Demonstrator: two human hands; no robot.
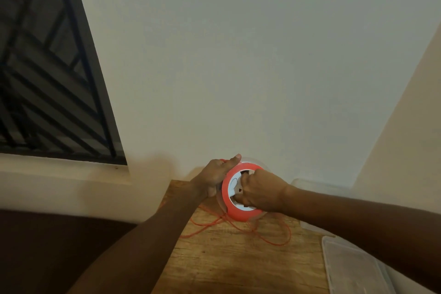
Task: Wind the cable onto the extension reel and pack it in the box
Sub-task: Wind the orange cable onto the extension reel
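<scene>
Gripping the reel by its left edge, the left hand steadies it while the right hand, fingers curled at its hub, hides its right half. Loose cable lies beneath on the table; a clear box is cut off at right.

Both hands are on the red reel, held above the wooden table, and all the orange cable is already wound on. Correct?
Not quite. The head view shows loose loops of orange cable lying on the wooden table below the red reel. The left hand and right hand do hold it.
</scene>
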